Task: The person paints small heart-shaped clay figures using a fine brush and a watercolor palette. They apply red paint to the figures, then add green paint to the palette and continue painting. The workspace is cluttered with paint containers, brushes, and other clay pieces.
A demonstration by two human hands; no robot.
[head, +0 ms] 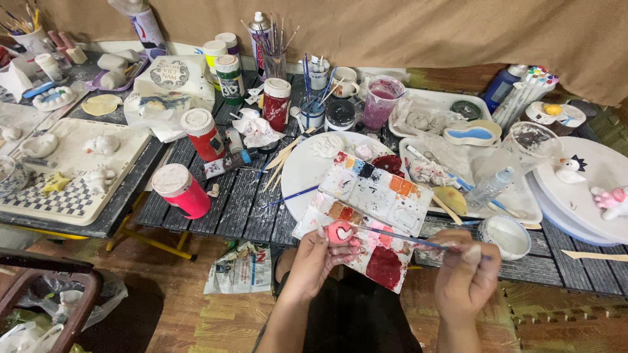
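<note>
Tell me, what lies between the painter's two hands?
In the head view, the thin paintbrush bridges the gap from the right hand to the small pink figurine in the left hand, above the paint palette.

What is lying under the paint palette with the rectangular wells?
The paint palette overlaps the white round plate and a second, paint-smeared palette nearer the person. A blue-handled brush pokes out from beneath. Whatever else lies under it is covered.

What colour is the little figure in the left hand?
Pink, with a white patch in the middle: the figure in the left hand, head view.
</note>
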